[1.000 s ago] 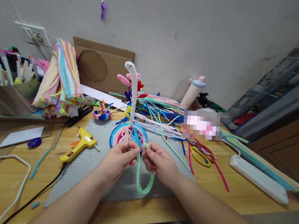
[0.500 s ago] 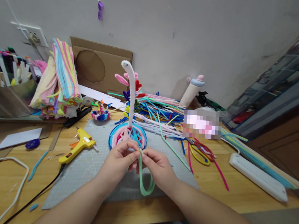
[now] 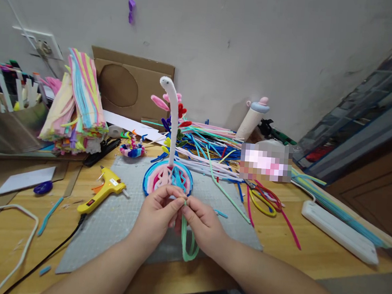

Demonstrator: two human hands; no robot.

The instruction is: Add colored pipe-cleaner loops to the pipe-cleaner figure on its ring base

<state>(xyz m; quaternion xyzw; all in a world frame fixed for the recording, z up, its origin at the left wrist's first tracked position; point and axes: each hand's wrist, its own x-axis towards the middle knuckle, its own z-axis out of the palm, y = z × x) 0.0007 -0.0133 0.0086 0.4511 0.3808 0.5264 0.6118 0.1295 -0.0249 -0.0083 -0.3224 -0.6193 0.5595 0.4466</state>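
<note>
Fingertips of my left hand [image 3: 164, 208] and my right hand [image 3: 205, 220] meet over the grey cutting mat [image 3: 108, 230], both pinching the top of a light green pipe cleaner [image 3: 188, 250]. Its looped part hangs below the fingers, partly behind the right hand. The pinched ends are hidden. Just beyond my hands lies a round pipe-cleaner base [image 3: 149, 175] in blue, pink and white. A white fuzzy stem [image 3: 173, 131] with a bent-over top rises from it, and colourful pipe-cleaner flowers [image 3: 181, 112] show behind the stem.
A yellow glue gun [image 3: 106, 189] lies at left, its black cord running forward. Scissors [image 3: 262, 202] and loose pipe cleaners [image 3: 215, 166] lie to the right and back. A white power strip [image 3: 340, 233] sits far right; bundled pipe cleaners [image 3: 88, 93] stand back left.
The green loop hangs slightly lower and looks narrower, with the right hand a little closer in. Both hands keep their pinch.
</note>
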